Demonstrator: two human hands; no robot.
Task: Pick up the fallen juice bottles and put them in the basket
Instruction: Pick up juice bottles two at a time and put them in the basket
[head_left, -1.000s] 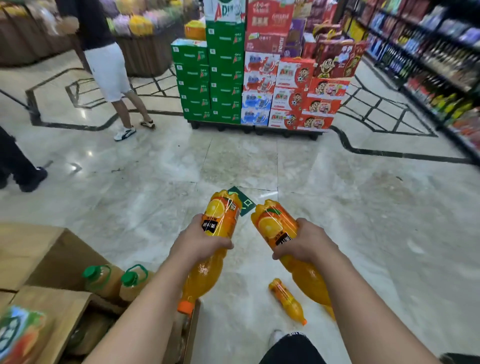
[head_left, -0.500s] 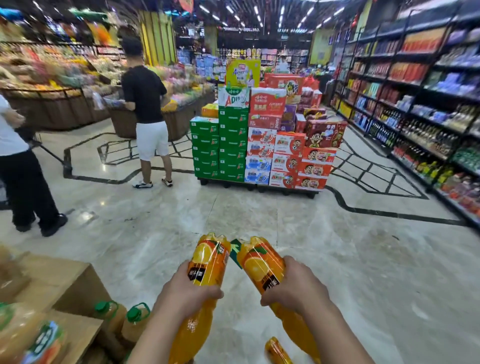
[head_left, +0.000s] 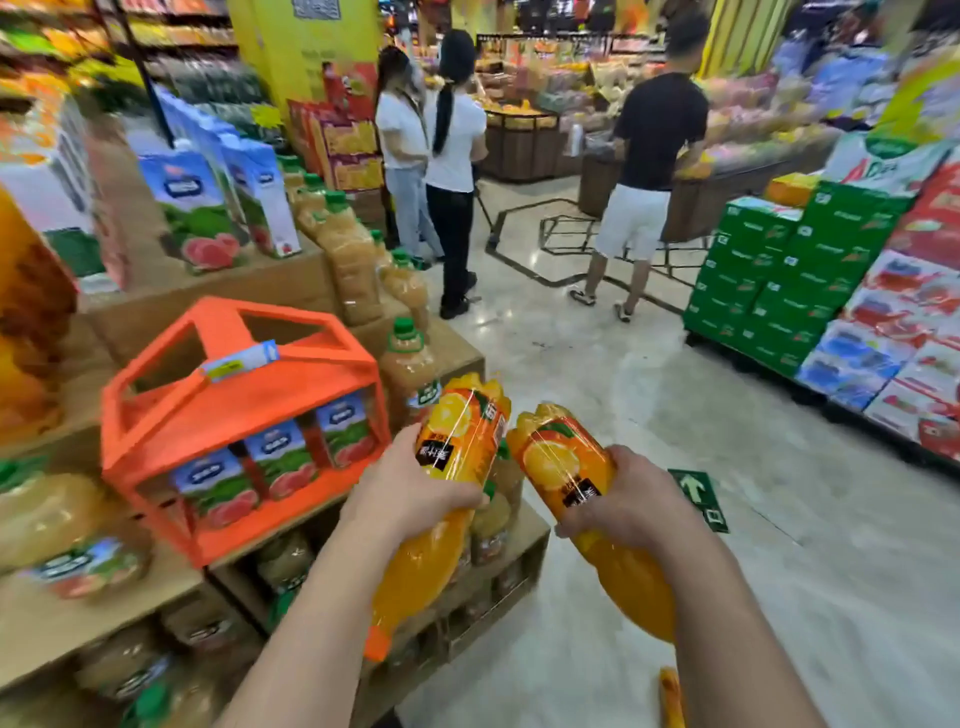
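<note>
I hold two large orange juice bottles, each upside down with its base pointing away from me. My left hand (head_left: 410, 493) grips the left bottle (head_left: 457, 436) round its middle; its orange cap hangs low near my forearm. My right hand (head_left: 631, 506) grips the right bottle (head_left: 563, 462) the same way. The two bottle bases almost touch. A third orange bottle (head_left: 670, 699) lies on the floor at the bottom edge, mostly cut off. An orange carrier frame (head_left: 234, 410) with juice cartons inside stands on the display to the left.
Wooden display tiers (head_left: 519, 551) with green-capped juice jugs fill the left side. A pallet of stacked green and red drink cartons (head_left: 779, 291) stands at the right. Several people (head_left: 647, 171) stand ahead near a produce stand. Marble floor (head_left: 675, 415) runs between.
My view has swung left, from the aisle and carton pallet to the juice display and orange carrier. Both hands still grip the same bottles, now raised beside the display.
</note>
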